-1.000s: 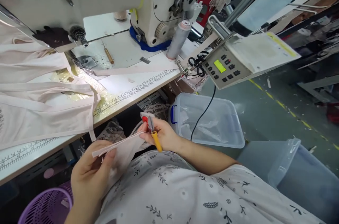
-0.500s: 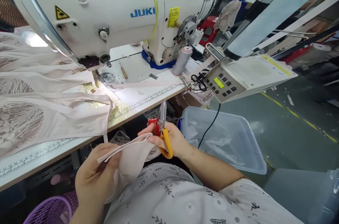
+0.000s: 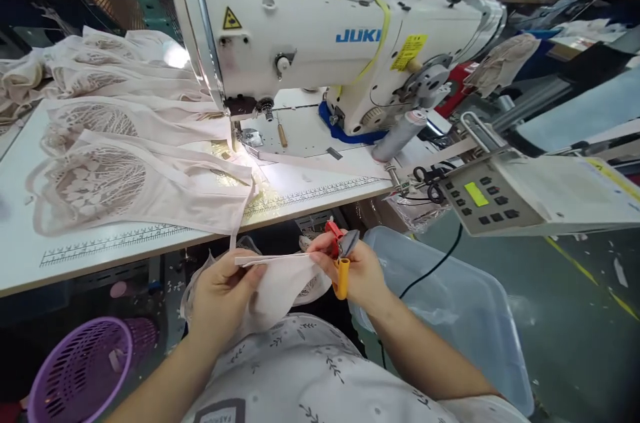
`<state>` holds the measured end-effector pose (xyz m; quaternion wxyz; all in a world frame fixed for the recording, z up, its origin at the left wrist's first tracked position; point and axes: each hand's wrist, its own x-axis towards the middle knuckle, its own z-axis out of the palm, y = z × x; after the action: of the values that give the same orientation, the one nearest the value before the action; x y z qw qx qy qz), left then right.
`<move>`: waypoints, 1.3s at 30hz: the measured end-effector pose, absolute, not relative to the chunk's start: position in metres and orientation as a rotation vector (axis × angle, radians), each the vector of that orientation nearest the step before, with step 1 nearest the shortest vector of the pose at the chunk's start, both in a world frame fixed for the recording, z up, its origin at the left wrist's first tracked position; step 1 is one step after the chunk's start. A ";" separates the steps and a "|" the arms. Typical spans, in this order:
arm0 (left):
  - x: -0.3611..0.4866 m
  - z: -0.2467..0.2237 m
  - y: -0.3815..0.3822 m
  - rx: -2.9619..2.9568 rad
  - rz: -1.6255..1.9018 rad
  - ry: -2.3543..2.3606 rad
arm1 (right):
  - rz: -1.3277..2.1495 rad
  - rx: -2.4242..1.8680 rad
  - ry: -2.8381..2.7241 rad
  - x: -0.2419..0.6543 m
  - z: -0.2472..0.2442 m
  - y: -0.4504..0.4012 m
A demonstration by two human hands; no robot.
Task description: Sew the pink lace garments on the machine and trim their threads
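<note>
My left hand (image 3: 220, 299) pinches one end of a pale pink bra piece (image 3: 283, 286), whose layered top edge runs almost level between my hands. With thumb and finger, my right hand (image 3: 367, 276) grips the other end of that edge. Scissors with a red and an orange handle (image 3: 342, 278) are also tucked in my right hand, the blades foreshortened. Some lace shows on the piece beside my right fingers. A narrow strap hangs over the table edge just above my left hand, from a bra piece (image 3: 200, 199) lying on the table.
A white sewing machine (image 3: 310, 29) stands on the table (image 3: 165, 243), with more lace pieces (image 3: 100, 183) to its left. A control box (image 3: 500, 199) juts out at the right. Below are a clear plastic bin (image 3: 465, 316) and a purple basket (image 3: 80, 369).
My view has swung left, so the machine appears farther right. The fabric edge has gone from slanted to nearly level. The scissors' blades, earlier pointing up, are now tilted and look shorter.
</note>
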<state>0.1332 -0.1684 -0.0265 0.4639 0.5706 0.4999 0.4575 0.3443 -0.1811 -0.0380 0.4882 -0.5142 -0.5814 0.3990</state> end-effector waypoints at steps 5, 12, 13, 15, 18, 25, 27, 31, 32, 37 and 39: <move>0.130 -0.029 -0.167 1.373 1.168 1.166 | 1.001 -1.265 -1.510 0.348 -0.035 -0.177; 0.108 -0.048 -0.168 1.338 1.163 1.036 | 0.971 -1.226 -1.691 0.343 -0.022 -0.174; 0.100 -0.047 -0.166 1.382 1.103 1.014 | 0.972 -1.223 -1.743 0.341 -0.019 -0.173; 0.082 -0.039 -0.162 1.527 0.897 0.948 | 0.980 -1.224 -1.869 0.338 -0.013 -0.170; 0.066 -0.018 -0.156 1.906 0.619 0.892 | 0.996 -1.199 -2.089 0.331 -0.007 -0.165; 0.099 0.007 -0.139 2.328 0.221 0.815 | 0.971 -1.078 -2.248 0.320 -0.006 -0.159; 0.103 0.006 -0.137 2.239 0.227 0.848 | 1.075 -1.120 -2.102 0.320 -0.009 -0.158; 0.093 -0.004 -0.141 2.010 0.429 1.024 | 1.375 -1.161 -1.607 0.316 -0.020 -0.161; 0.089 -0.008 -0.143 1.949 0.479 1.063 | 1.480 -1.137 -1.483 0.313 -0.024 -0.163; 0.073 -0.019 -0.162 1.705 0.654 1.258 | 1.733 -0.995 -1.277 0.280 -0.039 -0.173; 0.067 -0.022 -0.167 1.622 0.725 1.275 | 1.606 -1.070 -1.383 0.266 -0.043 -0.172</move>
<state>0.0673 -0.1667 -0.0219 0.4596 0.6587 0.5179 0.2944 0.2660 -0.1718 -0.0425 0.3744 -0.4180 -0.5403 0.6271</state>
